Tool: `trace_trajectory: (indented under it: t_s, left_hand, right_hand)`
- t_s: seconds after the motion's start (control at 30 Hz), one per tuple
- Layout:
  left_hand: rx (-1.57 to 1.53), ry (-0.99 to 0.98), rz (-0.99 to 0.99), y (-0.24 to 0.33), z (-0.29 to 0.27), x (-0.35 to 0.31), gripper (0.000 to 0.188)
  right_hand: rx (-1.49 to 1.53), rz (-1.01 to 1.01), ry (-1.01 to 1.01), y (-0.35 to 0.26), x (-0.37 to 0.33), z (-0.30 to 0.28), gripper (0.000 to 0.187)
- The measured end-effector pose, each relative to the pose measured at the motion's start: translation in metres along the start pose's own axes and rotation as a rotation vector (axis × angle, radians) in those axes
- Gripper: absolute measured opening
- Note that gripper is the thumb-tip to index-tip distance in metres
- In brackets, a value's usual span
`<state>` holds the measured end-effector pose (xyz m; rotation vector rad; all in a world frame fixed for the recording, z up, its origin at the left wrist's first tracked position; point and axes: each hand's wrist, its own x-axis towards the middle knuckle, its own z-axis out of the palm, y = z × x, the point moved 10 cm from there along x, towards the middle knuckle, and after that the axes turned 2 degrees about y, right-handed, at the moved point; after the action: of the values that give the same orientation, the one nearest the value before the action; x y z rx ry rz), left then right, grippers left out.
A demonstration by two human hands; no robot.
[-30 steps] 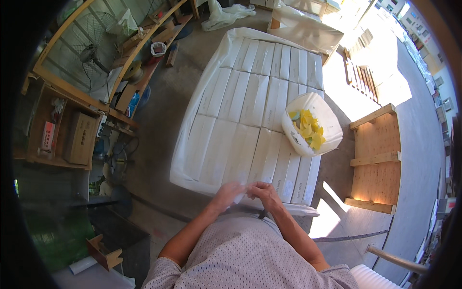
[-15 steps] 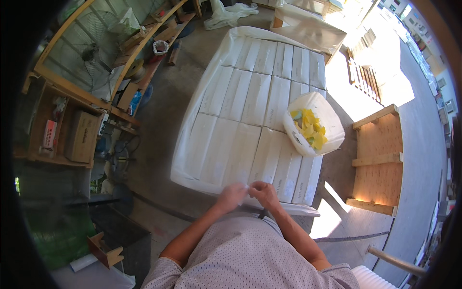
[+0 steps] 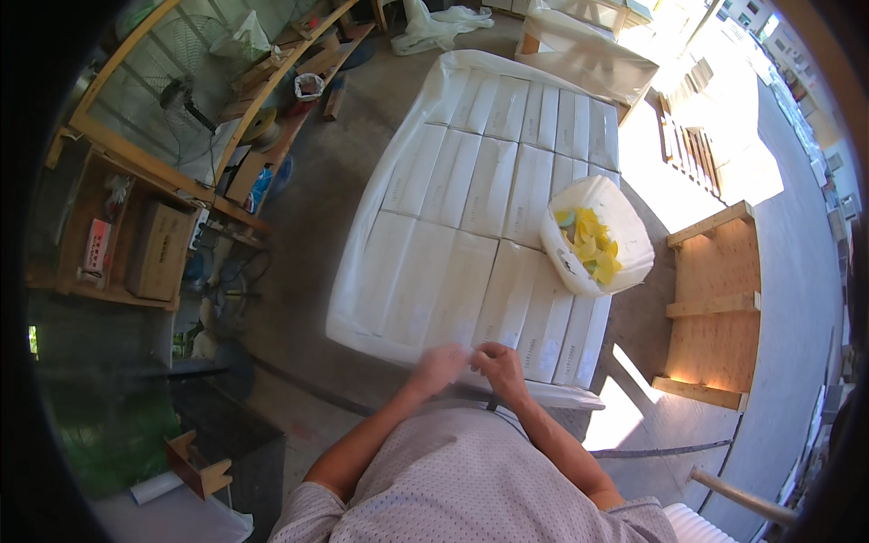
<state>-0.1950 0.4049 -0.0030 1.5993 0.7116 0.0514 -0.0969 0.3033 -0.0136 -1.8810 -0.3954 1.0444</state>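
Observation:
My left hand [image 3: 440, 367] is smeared by motion, so its fingers cannot be read. Close beside it, my right hand [image 3: 501, 369] is closed in a pinch, its fingertips almost meeting the left ones. Whatever small thing lies between them is too little to make out. Both hands hover over the near edge of a stack of long white cartons [image 3: 493, 185], set in rows and edged with clear plastic film [image 3: 360, 244]. Farther right on the cartons stands a white plastic tub [image 3: 635, 261] holding yellow and pale green scraps [image 3: 593, 246].
A wooden pallet [image 3: 715, 317] stands on edge at the right. Shelving [image 3: 231, 145] with a fan [image 3: 178, 98] and a wooden cabinet holding a brown box [image 3: 161, 253] line the left. Film-covered goods [image 3: 593, 59] sit at the far end. A dark strap or hose [image 3: 312, 391] crosses the floor.
The view has shifted slightly, so the surroundings sit a little farther right. My hands stay together at the near edge; the left one is blurred in both frames.

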Motion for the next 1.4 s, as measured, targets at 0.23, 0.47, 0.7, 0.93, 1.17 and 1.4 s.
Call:
trace_trajectory:
  t_s: [0.23, 0.47, 0.7, 0.93, 1.17, 1.4]
  left_hand:
    - [-0.479, -0.099, -0.402, -0.037, 0.0, -0.003, 0.025]
    - [-0.469, -0.055, -0.387, -0.044, 0.004, 0.002, 0.027]
    - [-0.082, 0.084, -0.048, -0.026, -0.009, 0.013, 0.027]
    - [0.185, 0.159, 0.168, 0.028, -0.006, 0.0, 0.023]
    - [0.193, 0.153, 0.332, 0.049, -0.004, 0.001, 0.024]
    - [-0.231, 0.02, -0.155, 0.019, 0.012, 0.009, 0.026]
  right_hand:
    - [0.246, -0.002, -0.105, -0.008, -0.002, 0.004, 0.027]
    - [0.058, -0.161, 0.16, -0.025, -0.01, -0.015, 0.019]
    - [-0.143, -0.316, 0.232, -0.046, -0.017, -0.018, 0.014]
    - [-0.173, -0.216, 0.215, -0.04, -0.012, -0.019, 0.019]
    - [-0.009, -0.021, 0.136, -0.017, -0.002, -0.022, 0.027]
    - [0.177, 0.009, 0.036, -0.009, 0.0, -0.02, 0.021]
